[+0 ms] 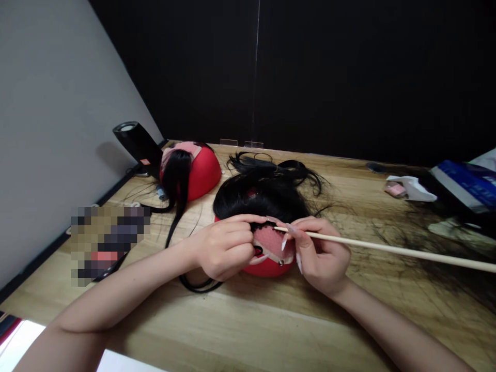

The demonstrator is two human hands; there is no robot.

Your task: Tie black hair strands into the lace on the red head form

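Note:
A red dome-shaped wig block (269,268) lies on the table before me, with a wig cap of pinkish netting (271,240) on it. Long black hair (263,194) covers the cap's far side. My left hand (228,248) is closed at the cap's left edge, its index finger stretched along the hairline. A lock of black hair (196,289) loops out from under this hand, and a small dark loop shows by its thumb. Pinched in my right hand (320,253) is a long thin wooden stick (387,249), its tapered tip at the netting near the hairline.
A second red wig block (205,173) with hair stands at the back left, beside a black cylinder (137,144). Loose dark hair (437,258) spreads over the right side. Further back are a small white packet (416,188) and a blue package (465,181). A dark wall (329,77) closes the back.

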